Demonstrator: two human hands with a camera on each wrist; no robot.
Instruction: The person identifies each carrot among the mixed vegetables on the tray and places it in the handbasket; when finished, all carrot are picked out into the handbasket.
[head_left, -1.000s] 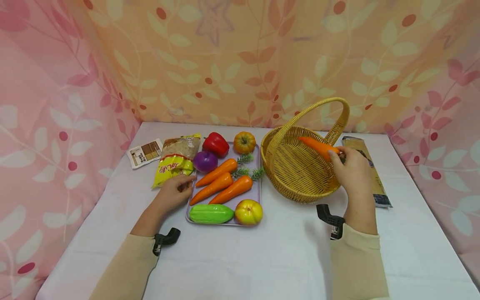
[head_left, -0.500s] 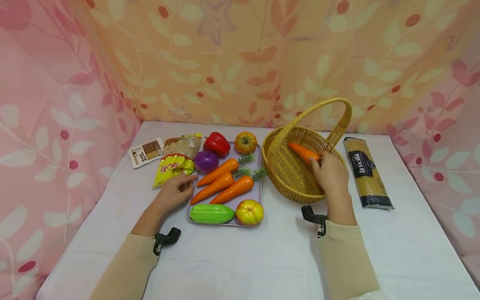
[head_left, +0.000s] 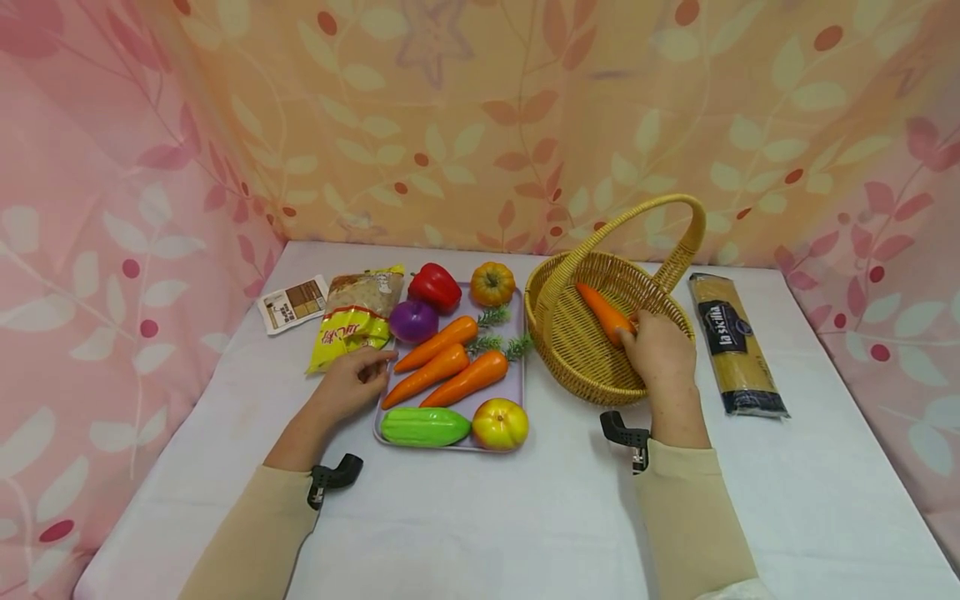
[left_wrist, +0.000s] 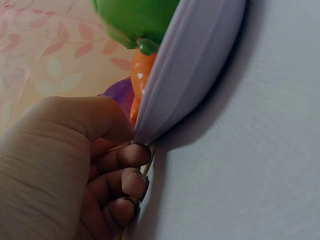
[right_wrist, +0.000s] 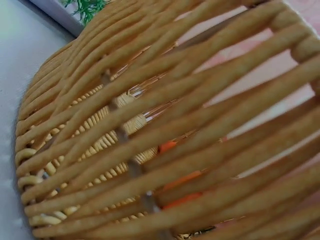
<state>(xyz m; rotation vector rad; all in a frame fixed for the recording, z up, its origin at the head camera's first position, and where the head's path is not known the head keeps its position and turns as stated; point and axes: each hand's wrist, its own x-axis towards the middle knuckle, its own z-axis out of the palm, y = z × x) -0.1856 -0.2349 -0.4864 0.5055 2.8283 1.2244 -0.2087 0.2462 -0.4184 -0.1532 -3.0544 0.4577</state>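
From the head view, we see the right hand (head_left: 663,354) pinching a carrot (head_left: 600,310) inside the basket (head_left: 573,382); the tray (head_left: 515,385) holds three more carrots (head_left: 467,379), a pepper (head_left: 435,287), a purple vegetable (head_left: 413,322), a pumpkin (head_left: 492,284), a gourd (head_left: 425,427) and a yellow fruit (head_left: 500,425). From the left wrist, we see the left hand (left_wrist: 65,150) clamped by thumb and fingers on the tray's rim. From the right wrist, we see orange through the basket's weave

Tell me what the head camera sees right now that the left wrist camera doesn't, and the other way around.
Only the head view shows the wicker basket, the right hand holding a carrot inside it, the red pepper and the la sicilia packet.

Only the left wrist view shows the outer wall of the tray from low down, close beside the left hand.

Both show that hand, the tray, the green vegetable, the purple vegetable and some orange of the tray carrots.
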